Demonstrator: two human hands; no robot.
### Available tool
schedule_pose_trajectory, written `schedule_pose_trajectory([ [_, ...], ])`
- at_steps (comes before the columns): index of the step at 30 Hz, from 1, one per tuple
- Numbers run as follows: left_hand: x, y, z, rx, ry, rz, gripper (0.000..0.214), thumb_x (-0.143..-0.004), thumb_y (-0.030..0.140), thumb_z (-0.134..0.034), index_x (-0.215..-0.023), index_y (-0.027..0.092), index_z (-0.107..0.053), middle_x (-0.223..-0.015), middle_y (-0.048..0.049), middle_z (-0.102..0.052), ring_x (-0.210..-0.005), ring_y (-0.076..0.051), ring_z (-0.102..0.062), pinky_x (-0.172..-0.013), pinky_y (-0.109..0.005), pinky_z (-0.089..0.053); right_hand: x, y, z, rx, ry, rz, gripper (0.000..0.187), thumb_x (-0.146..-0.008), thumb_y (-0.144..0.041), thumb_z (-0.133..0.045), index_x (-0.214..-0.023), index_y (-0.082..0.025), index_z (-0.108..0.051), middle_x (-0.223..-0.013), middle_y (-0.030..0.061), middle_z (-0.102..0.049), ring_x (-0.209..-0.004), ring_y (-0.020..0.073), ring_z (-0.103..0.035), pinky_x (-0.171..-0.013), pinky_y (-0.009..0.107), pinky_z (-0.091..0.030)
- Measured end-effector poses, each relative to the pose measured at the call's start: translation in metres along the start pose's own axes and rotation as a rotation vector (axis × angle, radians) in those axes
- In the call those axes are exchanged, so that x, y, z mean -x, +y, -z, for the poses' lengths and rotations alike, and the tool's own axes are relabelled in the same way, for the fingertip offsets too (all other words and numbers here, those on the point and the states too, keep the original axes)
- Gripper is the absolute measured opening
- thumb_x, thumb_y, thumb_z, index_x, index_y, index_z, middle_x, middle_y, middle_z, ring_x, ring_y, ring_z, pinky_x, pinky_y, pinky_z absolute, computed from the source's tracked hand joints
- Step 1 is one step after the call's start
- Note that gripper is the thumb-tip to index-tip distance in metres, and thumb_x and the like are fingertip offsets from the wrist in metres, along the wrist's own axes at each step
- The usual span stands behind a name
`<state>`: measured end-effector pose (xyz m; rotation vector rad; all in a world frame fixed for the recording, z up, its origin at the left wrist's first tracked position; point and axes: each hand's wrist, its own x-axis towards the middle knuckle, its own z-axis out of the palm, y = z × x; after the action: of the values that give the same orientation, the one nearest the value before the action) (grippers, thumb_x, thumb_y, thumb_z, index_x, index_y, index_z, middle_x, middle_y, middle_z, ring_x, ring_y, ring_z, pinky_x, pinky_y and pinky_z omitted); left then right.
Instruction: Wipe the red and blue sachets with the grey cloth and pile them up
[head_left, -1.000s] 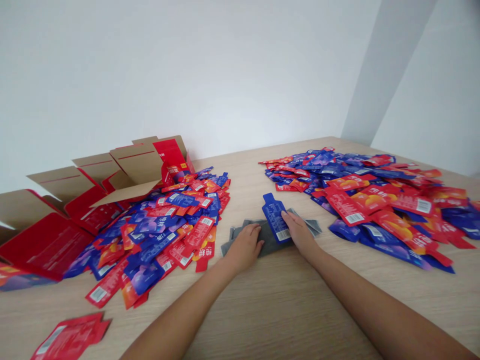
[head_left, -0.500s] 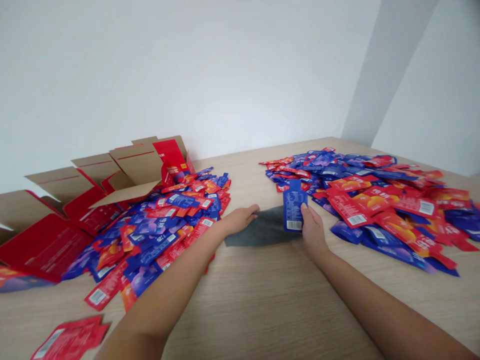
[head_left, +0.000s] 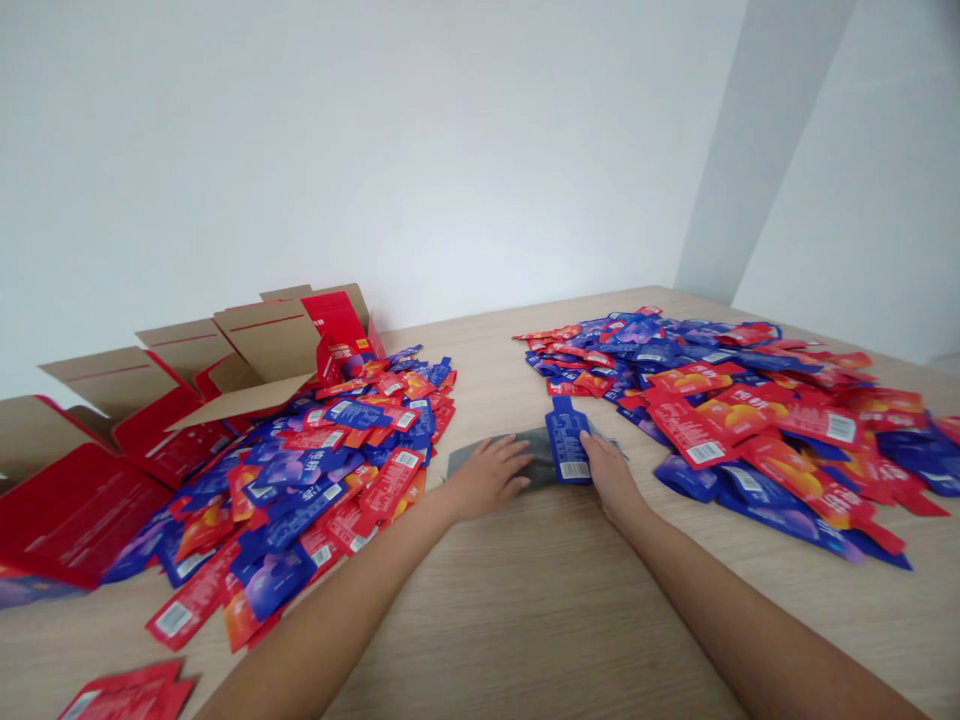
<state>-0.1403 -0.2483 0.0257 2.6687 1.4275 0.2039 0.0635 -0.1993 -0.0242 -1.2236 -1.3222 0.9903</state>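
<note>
A dark grey plastic bag or sheet (head_left: 466, 458) lies flat on the table between the two heaps of pouches. My left hand (head_left: 491, 476) rests on it with the fingers spread out. My right hand (head_left: 609, 474) grips a blue pouch (head_left: 568, 440) by its right edge, thumb on the front. That pouch shows its printed back, with a white barcode at the bottom and a narrow neck at the top. It covers part of the dark sheet behind it.
Red and blue pouches are heaped on the left (head_left: 322, 470) and on the right (head_left: 735, 400). Open red cardboard boxes (head_left: 82, 500) with raised flaps line the left side. Several red pouches (head_left: 127, 692) lie at the near left edge. A white wall (head_left: 450, 150) rises behind the table.
My left hand has gone from pinching the dark sheet's edge to lying spread on it. The sheet has come down flat. The right hand still grips the blue pouch, slightly lower.
</note>
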Motion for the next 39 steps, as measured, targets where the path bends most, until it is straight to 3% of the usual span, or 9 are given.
schedule_pose_trajectory([
  [5,0.031,0.03,-0.022,-0.041,-0.062,0.033,0.056,-0.089,0.052,-0.03,-0.139,0.027,-0.024,-0.147,-0.0051,-0.027,-0.136,-0.031,-0.013,-0.101,-0.066,-0.014,0.015,-0.022,-0.009,0.155,-0.063,0.136,0.04,-0.088,-0.046,-0.031,-0.085,-0.019,-0.06,-0.078,0.0041,-0.066,-0.074,0.0198,-0.059,-0.067,0.031,-0.047],
  [8,0.035,0.036,-0.028,-0.043,0.002,0.036,0.047,-0.092,0.038,-0.029,-0.136,0.021,-0.031,-0.143,-0.0069,-0.034,-0.136,-0.024,-0.019,-0.107,-0.056,-0.015,0.023,-0.029,-0.02,0.491,-0.204,0.23,0.032,-0.09,-0.031,-0.031,-0.094,-0.015,-0.058,-0.08,0.0065,-0.066,-0.074,0.0192,-0.059,-0.068,0.03,-0.046],
  [11,0.036,0.035,-0.036,-0.099,0.118,0.243,0.047,-0.088,0.02,-0.03,-0.133,0.008,-0.037,-0.14,-0.0145,-0.038,-0.133,-0.021,-0.027,-0.109,-0.043,-0.023,0.03,-0.031,-0.029,0.658,-0.241,0.29,0.034,-0.087,-0.023,-0.037,-0.112,-0.009,-0.054,-0.095,0.0138,-0.065,-0.091,0.0235,-0.058,-0.082,0.036,-0.043],
  [14,0.037,0.032,-0.046,-0.216,0.177,0.401,0.049,-0.085,0.019,-0.032,-0.131,0.001,-0.038,-0.139,-0.0191,-0.037,-0.132,-0.026,-0.028,-0.107,-0.044,-0.026,0.042,-0.028,-0.035,0.811,-0.304,0.519,0.043,-0.088,-0.028,-0.039,-0.128,-0.013,-0.045,-0.125,0.0159,-0.052,-0.118,0.0265,-0.044,-0.097,0.042,-0.033],
  [18,0.037,0.031,-0.053,-0.295,0.154,0.417,0.051,-0.087,0.023,-0.03,-0.131,-0.001,-0.038,-0.14,-0.0204,-0.035,-0.132,-0.028,-0.027,-0.107,-0.044,-0.026,0.059,-0.02,-0.043,0.975,-0.469,0.691,0.043,-0.091,-0.029,-0.034,-0.131,-0.017,-0.046,-0.141,0.011,-0.038,-0.131,0.0234,-0.03,-0.103,0.04,-0.028],
  [25,0.038,0.032,-0.05,-0.275,0.125,0.435,0.052,-0.089,0.028,-0.028,-0.133,0.001,-0.036,-0.142,-0.0182,-0.032,-0.133,-0.026,-0.026,-0.108,-0.041,-0.025,0.03,-0.006,-0.031,1.093,-0.378,0.641,0.044,-0.087,-0.02,-0.034,-0.126,-0.007,-0.05,-0.138,0.0168,-0.04,-0.131,0.027,-0.027,-0.101,0.041,-0.033],
  [31,0.037,0.033,-0.049,-0.254,0.119,0.436,0.053,-0.09,0.029,-0.027,-0.134,0.002,-0.036,-0.142,-0.0176,-0.032,-0.133,-0.026,-0.025,-0.108,-0.041,-0.025,0.007,0.011,-0.012,0.971,-0.227,0.662,0.038,-0.084,-0.02,-0.039,-0.116,-0.012,-0.058,-0.129,0.0151,-0.05,-0.125,0.0264,-0.038,-0.1,0.044,-0.036],
  [35,0.037,0.035,-0.047,-0.237,0.132,0.435,0.054,-0.09,0.03,-0.028,-0.134,0.0,-0.036,-0.142,-0.0187,-0.033,-0.133,-0.026,-0.026,-0.108,-0.041,-0.024,0.015,-0.007,-0.007,0.841,-0.154,0.685,0.045,-0.078,-0.011,-0.041,-0.121,-0.011,-0.052,-0.13,0.0161,-0.045,-0.123,0.0264,-0.038,-0.102,0.047,-0.034],
  [39,0.037,0.036,-0.046,-0.208,0.146,0.436,0.053,-0.089,0.03,-0.03,-0.133,0.001,-0.037,-0.141,-0.0192,-0.034,-0.133,-0.027,-0.026,-0.108,-0.043,-0.024,0.039,-0.034,-0.017,0.709,-0.308,0.782,0.047,-0.082,-0.011,-0.038,-0.127,-0.017,-0.046,-0.134,0.0118,-0.044,-0.125,0.0216,-0.038,-0.103,0.044,-0.034],
])
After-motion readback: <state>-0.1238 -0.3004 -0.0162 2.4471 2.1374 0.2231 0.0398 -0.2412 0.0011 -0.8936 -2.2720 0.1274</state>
